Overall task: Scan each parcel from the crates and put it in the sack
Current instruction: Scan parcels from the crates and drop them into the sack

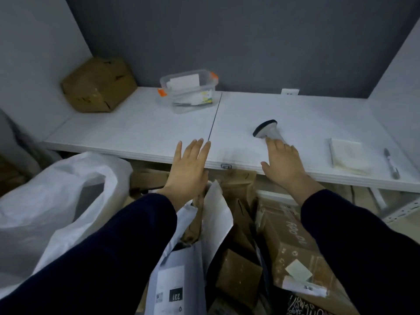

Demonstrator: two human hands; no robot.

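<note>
A white handheld scanner with a dark head lies on the white table. My right hand reaches over the table's front edge, its fingertips touching the scanner's handle. My left hand hovers flat and empty with straight fingers at the table edge. Below the table lie several parcels: a grey mailer bag with a label, a white mailer and a brown box with writing. The white sack stands open at the left.
A brown cardboard box sits in the table's back left corner. A clear plastic tub with orange clips stands at the back middle. A white pad and a pen lie at the right. A wall socket is behind.
</note>
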